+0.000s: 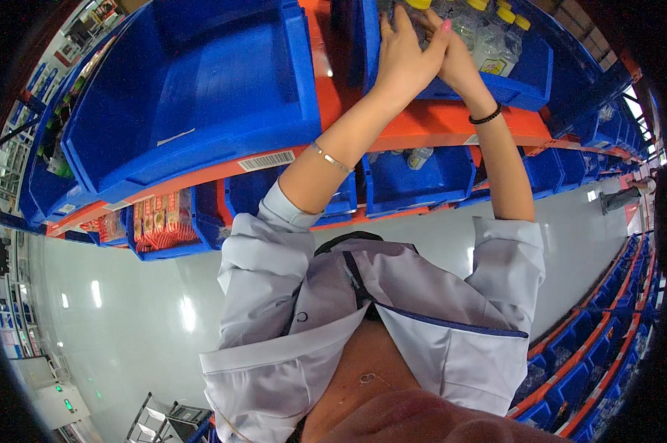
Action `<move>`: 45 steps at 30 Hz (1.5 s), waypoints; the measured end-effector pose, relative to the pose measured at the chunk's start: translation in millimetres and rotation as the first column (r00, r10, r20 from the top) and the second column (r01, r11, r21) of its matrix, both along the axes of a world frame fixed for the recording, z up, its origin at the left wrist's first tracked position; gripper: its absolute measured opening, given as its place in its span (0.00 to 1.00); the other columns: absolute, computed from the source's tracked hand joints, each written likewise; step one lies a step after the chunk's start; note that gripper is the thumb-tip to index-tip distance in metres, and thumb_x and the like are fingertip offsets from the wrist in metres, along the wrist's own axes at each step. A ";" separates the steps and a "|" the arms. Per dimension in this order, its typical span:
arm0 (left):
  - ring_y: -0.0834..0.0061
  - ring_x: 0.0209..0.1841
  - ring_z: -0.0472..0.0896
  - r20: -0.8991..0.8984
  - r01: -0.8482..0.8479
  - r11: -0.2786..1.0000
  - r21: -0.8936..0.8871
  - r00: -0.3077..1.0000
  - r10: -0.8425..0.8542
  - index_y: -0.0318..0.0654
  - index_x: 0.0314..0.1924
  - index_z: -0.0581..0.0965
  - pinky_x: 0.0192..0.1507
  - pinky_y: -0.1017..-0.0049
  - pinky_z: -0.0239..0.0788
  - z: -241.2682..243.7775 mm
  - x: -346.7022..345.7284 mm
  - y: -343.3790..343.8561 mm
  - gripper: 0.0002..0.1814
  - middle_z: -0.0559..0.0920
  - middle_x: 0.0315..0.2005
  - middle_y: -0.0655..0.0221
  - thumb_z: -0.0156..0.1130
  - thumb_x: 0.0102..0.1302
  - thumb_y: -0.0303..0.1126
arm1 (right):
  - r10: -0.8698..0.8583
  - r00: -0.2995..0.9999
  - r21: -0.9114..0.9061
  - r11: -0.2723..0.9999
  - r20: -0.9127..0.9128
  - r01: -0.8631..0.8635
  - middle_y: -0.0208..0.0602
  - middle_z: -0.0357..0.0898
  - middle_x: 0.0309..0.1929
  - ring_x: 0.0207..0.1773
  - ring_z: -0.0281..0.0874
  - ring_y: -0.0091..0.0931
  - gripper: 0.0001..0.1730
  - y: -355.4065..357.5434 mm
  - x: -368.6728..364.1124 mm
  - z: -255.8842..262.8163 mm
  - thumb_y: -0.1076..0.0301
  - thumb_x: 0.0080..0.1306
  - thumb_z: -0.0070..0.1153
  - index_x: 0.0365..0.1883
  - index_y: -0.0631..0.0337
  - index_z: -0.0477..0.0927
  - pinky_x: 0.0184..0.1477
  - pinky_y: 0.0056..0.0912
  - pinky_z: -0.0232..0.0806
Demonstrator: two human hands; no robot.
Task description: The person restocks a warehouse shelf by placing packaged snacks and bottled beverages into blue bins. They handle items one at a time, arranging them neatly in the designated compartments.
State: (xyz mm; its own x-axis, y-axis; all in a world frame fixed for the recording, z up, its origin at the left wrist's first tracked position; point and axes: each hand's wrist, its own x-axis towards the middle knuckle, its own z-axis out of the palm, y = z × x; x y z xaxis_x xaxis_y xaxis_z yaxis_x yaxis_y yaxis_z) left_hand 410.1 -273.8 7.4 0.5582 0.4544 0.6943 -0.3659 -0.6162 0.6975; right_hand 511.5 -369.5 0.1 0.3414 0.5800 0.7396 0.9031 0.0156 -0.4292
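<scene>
Both my hands reach up into a blue plastic bin on an orange shelf beam, among clear plastic bottles with yellow caps. My left hand and my right hand are close together and overlap at the thumbs. A bottle's yellow cap shows just above the fingers. To the right stand several more bottles, one with a white and yellow label. The fingertips are partly hidden, so whether either hand grips a bottle cannot be told.
A large blue bin stands left on the same orange beam. Below are smaller bins, one with red-striped packages, another with a small bottle. A step ladder stands lower left; more racks line the lower right. A person is far right.
</scene>
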 end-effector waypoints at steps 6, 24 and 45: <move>0.37 0.61 0.70 0.142 -0.067 0.992 0.107 0.988 0.052 0.24 0.70 0.60 0.64 0.53 0.64 6.8 -13.0 -13.3 0.46 0.68 0.60 0.35 0.63 0.66 0.53 | 0.039 0.998 0.201 0.979 -0.048 -0.029 0.39 0.77 0.58 0.55 0.77 0.28 0.30 3.5 -20.7 -1.5 0.71 0.67 0.61 0.67 0.61 0.66 0.58 0.31 0.70; 0.41 0.60 0.62 0.484 -0.031 0.956 0.291 0.867 -0.120 0.27 0.71 0.58 0.59 0.49 0.58 64.4 -152.9 -21.6 0.57 0.64 0.57 0.39 0.76 0.45 0.46 | 0.193 0.979 0.227 0.958 -0.057 -0.176 0.49 0.67 0.69 0.70 0.68 0.36 0.51 -36.2 -174.7 81.9 0.79 0.60 0.66 0.78 0.63 0.51 0.69 0.40 0.66; 0.53 0.52 0.80 0.391 -0.663 0.628 0.408 0.748 0.536 0.26 0.59 0.72 0.60 0.62 0.66 20.2 -300.9 231.6 0.33 0.80 0.51 0.49 0.69 0.65 0.46 | 0.339 0.875 0.062 0.938 -0.346 -0.340 0.45 0.81 0.51 0.54 0.81 0.32 0.41 220.8 -254.0 129.1 0.64 0.62 0.72 0.67 0.68 0.64 0.53 0.32 0.76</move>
